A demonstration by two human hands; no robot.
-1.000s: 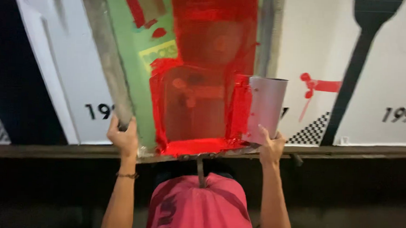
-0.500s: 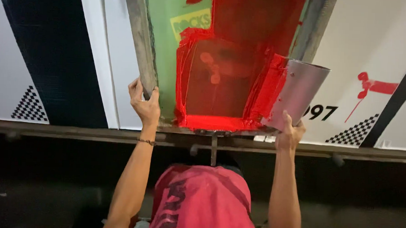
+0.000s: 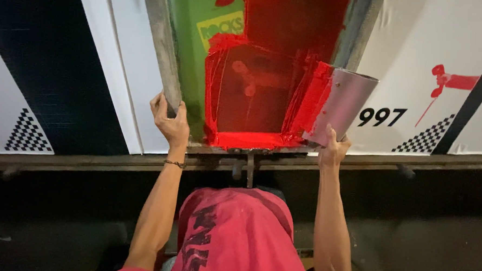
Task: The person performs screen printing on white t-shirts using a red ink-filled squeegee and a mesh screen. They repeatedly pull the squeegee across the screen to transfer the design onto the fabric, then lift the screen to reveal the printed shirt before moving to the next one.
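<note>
Our left hand (image 3: 170, 121) grips the screen frame (image 3: 160, 50); our right hand (image 3: 333, 150) holds the scraper (image 3: 342, 104); red ink (image 3: 254, 90) already covers the mesh.

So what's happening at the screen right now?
A person in a red shirt stands at a screen-printing frame lying over printed sheets. The left hand grips the frame's left rail near its bottom corner. The right hand holds a grey metal scoop tilted against the screen's right side, its edge in a thick band of red ink. Ink covers the lower screen, pooled along the bottom edge.
</note>
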